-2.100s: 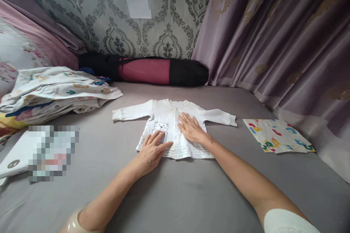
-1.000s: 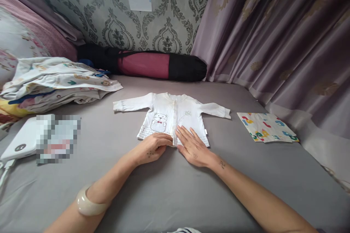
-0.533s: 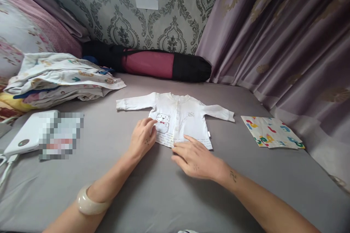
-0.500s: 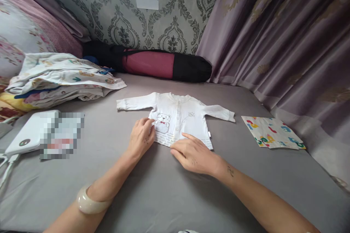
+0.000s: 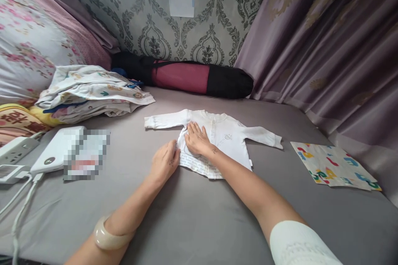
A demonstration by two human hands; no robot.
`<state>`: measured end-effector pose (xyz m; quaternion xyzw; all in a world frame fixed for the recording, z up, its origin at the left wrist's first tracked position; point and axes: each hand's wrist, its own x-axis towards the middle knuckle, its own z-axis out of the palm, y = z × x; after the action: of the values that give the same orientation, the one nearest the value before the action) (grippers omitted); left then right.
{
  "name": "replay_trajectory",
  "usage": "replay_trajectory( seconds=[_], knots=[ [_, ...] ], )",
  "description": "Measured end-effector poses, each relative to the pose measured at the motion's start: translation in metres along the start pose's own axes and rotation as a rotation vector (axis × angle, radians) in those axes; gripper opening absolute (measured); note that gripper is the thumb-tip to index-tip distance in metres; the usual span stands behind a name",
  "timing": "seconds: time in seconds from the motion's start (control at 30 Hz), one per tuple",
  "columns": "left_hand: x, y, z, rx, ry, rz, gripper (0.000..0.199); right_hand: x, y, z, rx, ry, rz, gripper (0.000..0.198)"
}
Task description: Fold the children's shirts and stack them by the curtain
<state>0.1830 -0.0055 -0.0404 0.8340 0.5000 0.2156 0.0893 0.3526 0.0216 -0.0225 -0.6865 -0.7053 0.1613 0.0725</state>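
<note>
A small white baby shirt (image 5: pixel 214 122) lies spread on the grey sheet, buttoned down the front, both sleeves stretched out sideways. A line-drawn bee and a band of printed text show on it; the bear print is mostly covered. My right hand (image 5: pixel 196 138) rests flat on the shirt's left chest area, fingers spread. At the shirt's left side edge, near the hem, my left hand (image 5: pixel 164 161) has its fingers closed on the fabric. A pale bangle (image 5: pixel 110 236) circles my left forearm.
Folded clothes (image 5: pixel 96 89) are piled at the left, before a floral pillow (image 5: pixel 34 45). A white power bank (image 5: pixel 59 149), cables and a power strip (image 5: pixel 17 151) lie nearer. A black and red long bag (image 5: pixel 183 76) lies along the wall. Folded patterned cloth (image 5: pixel 336 165) sits right.
My right hand has moved from the shirt's hem up and left onto the bear print, its fingers now spread. My left hand stays at the side edge. The view has shifted left.
</note>
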Motion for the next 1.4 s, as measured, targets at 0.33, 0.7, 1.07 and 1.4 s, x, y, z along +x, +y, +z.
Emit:
replay_trajectory(
  seconds=[0.33,0.7,1.07,1.4],
  knots=[
    [0.004,0.006,-0.014,-0.029,-0.121,-0.126,0.030,0.052,0.010,0.000,-0.026,0.167,0.208,0.066],
    [0.014,0.002,-0.015,-0.182,-0.064,-0.327,0.028,0.004,-0.008,0.014,-0.051,0.157,0.189,0.066],
    [0.017,0.004,-0.009,-0.332,0.199,0.018,0.030,-0.063,-0.042,0.025,0.037,0.097,0.017,0.065],
    [0.013,0.007,-0.002,-0.255,0.131,0.143,0.028,-0.132,-0.038,0.009,0.270,-0.083,-0.347,0.058]
  ],
)
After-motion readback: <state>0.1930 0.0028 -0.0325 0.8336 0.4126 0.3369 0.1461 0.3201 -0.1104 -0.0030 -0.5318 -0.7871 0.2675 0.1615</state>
